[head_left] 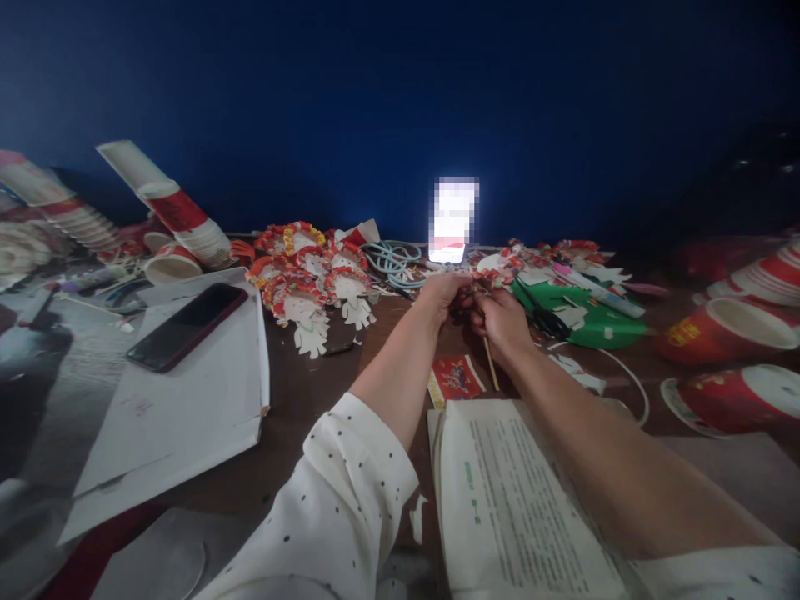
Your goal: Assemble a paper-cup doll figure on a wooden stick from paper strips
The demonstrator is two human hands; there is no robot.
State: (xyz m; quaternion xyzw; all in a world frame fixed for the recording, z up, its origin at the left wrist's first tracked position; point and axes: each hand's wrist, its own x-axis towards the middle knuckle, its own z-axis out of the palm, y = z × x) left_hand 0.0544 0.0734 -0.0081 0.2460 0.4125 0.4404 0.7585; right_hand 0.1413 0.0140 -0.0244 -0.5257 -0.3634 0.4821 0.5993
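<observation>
My two hands meet over the middle of the dark table. Thumb and fingers of my right hand [503,323] are closed around a thin wooden stick [491,362], whose lower end points down toward the book. My left hand [445,293] is closed beside it, nearly touching my right fingertips; whatever it holds is hidden behind the fingers. Below the hands lies a red printed paper piece [459,377], just beyond the open book [518,500]. A lit phone [453,221] stands upright behind my hands.
Paper-cut figures with red and yellow curls [312,275] are heaped left of a blue cord [393,262]. Scissors [543,312] lie on green paper [603,321]. Red paper cups [728,329] stand at right, stacked cups [187,221] lean at left. A dark phone [187,327] rests on white board [168,417].
</observation>
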